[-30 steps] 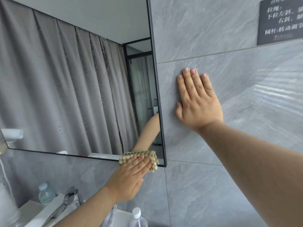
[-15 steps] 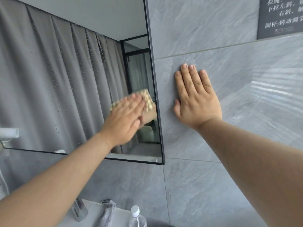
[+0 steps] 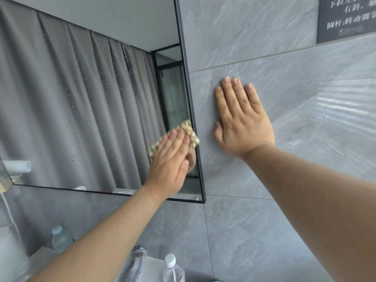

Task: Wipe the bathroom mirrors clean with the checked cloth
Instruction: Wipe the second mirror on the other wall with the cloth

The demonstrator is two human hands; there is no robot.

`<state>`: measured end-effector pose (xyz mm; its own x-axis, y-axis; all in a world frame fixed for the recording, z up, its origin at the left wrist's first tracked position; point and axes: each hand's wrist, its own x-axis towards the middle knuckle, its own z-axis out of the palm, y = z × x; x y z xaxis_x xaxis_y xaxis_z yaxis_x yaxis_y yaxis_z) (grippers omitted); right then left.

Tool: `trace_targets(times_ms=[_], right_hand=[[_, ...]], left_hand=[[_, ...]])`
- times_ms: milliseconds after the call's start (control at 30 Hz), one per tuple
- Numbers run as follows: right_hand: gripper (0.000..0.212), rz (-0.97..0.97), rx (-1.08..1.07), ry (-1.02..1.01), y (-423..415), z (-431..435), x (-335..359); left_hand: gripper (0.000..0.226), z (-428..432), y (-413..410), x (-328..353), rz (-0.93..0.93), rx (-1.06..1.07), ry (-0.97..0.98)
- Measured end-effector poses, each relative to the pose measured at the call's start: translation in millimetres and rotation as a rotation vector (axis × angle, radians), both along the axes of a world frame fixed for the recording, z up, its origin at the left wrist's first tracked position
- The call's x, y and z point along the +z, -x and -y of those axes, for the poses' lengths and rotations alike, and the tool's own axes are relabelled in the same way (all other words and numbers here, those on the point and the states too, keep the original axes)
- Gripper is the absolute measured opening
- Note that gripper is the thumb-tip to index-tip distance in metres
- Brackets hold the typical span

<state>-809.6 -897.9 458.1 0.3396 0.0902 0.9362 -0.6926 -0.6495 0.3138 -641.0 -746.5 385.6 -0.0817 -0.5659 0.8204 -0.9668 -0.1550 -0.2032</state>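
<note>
Your left hand [image 3: 169, 159] presses the checked cloth [image 3: 188, 132], woven and crumpled, flat against the black-framed mirror [image 3: 81, 110] near its lower right edge, fingers straight and close together. Your right hand [image 3: 242, 121] lies flat, fingers straight, on the smooth grey veined wall tile [image 3: 305, 88] just beside the frame.

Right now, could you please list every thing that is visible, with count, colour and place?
mirror: one, black-framed, on the wall at left
checked cloth: one, yellow-green, on the glass by the mirror's right edge
wall tiles: several, grey, right of and below the mirror
sign: one, dark with white writing, top right
water bottles: two, clear, white-capped, at the bottom
grey towel: one, bottom centre
left hand: presses the cloth flat on the mirror
right hand: flat on the tile
</note>
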Motion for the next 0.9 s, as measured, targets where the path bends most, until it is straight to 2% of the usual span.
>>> trace_targets(times_ms=[133,233,433,667,733,900], right_hand=[[0.071,0.003,0.002,0.011,-1.0,0.9,-0.3],[0.071,0.004,0.003,0.024,-1.0,2.7,-0.9],[0.071,0.037,0.037,0.051,-2.4,5.4,-2.3],[0.070,0.074,0.065,0.085,-3.6,6.3,-3.3],[0.070,0.079,0.071,0.091,-3.0,7.3,-3.3],[0.069,0.096,0.084,0.101,-4.4,6.8,-4.0]], left_hand=[[0.061,-5.7,-2.7,-57.2,0.079,-0.059,-0.020],[0.059,-9.1,-1.4,-73.9,0.118,-0.058,0.008],[0.039,-9.7,-0.7,-57.8,0.221,-0.029,0.052],[0.038,-12.9,-10.4,-41.8,0.347,-0.041,0.072],[0.036,-17.1,-19.6,-35.8,0.300,-0.007,0.107],[0.039,-35.5,-54.5,-16.2,-0.150,0.191,0.318]])
